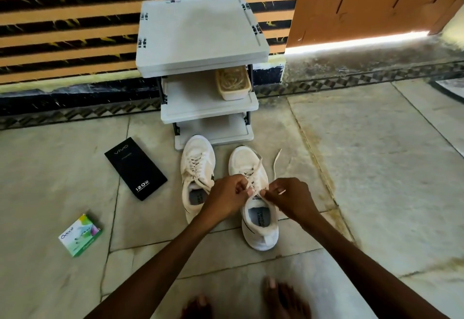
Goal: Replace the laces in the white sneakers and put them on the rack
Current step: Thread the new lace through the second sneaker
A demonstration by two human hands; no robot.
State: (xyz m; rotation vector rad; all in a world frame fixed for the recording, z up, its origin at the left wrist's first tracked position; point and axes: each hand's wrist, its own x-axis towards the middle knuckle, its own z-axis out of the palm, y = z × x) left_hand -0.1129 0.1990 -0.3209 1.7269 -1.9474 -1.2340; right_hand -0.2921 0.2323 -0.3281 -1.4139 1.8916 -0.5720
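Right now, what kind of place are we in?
Probably a home entryway: a grey three-tier shoe rack against the striped wall, a wooden door with daylight under it, white sneakers on the stone-tile floor.

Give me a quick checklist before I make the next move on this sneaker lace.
1. Grip: left hand and right hand both pinch the lace over the right-hand sneaker: ok.
2. Lace tied off: one end runs loose past the right hand: not ok.
3. Left-hand sneaker threaded: a lace crosses its eyelets: ok. Old or new lace: cannot tell.
4. Room on the rack: top shelf shows bare; a tub sits on the middle shelf: ok.
5. Sneakers on the rack: both stand on the floor in front of it: not ok.
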